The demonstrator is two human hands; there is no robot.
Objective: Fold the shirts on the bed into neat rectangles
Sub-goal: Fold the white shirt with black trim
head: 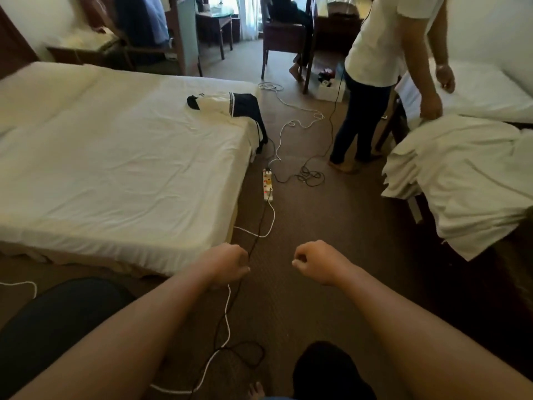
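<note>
A white power strip (pixel 267 184) and tangled cords lie on the brown carpet. The cream-and-navy shirt (pixel 230 104) sits far off on the white-sheeted bed (pixel 115 168). The left hand (pixel 227 262) and right hand (pixel 317 261) are curled up, holding nothing.

Two beds: one left (pixel 115 157), one far right (pixel 484 93). One cream-and-navy garment (pixel 227 105) on left bed, near its far right corner. One heap of white linen (pixel 461 174) right. One power strip (pixel 267 184) on floor between beds. Two hands near: left (pixel 225 264), right (pixel 314 262). One standing person (pixel 375 53) far right.
</note>
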